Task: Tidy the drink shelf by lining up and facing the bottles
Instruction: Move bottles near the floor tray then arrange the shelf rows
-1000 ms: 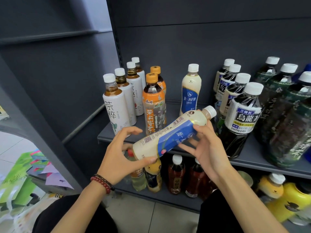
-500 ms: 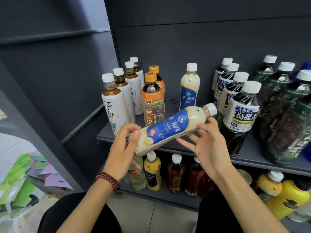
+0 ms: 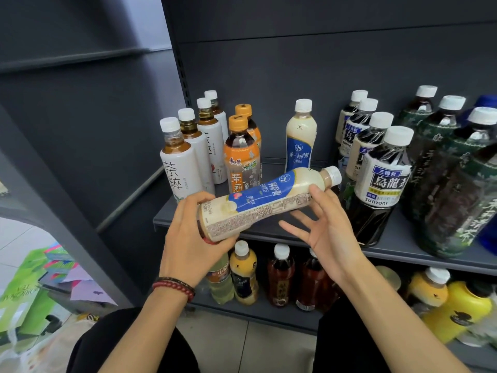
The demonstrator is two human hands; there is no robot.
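A cream milk-tea bottle (image 3: 269, 200) with a blue label lies nearly on its side in front of the grey shelf (image 3: 390, 246), cap pointing right. My left hand (image 3: 188, 238) grips its base end. My right hand (image 3: 330, 227) is spread with straight fingers under and beside the neck end, the thumb touching the bottle. A second cream bottle (image 3: 300, 138) stands upright at the back of the shelf. Left of it stand orange-capped tea bottles (image 3: 240, 160) and a row of white-labelled tea bottles (image 3: 178, 162).
Dark oolong bottles (image 3: 382, 179) and large dark green-labelled bottles (image 3: 457, 189) fill the right of the shelf. The lower shelf holds several small bottles (image 3: 279, 275) and yellow ones (image 3: 454, 305). A green box (image 3: 24, 300) lies on the floor at left.
The bottle has rolled in my hands, so the printed text panel now faces me. My left hand has closed round its base; my right hand's fingers have spread away from it.
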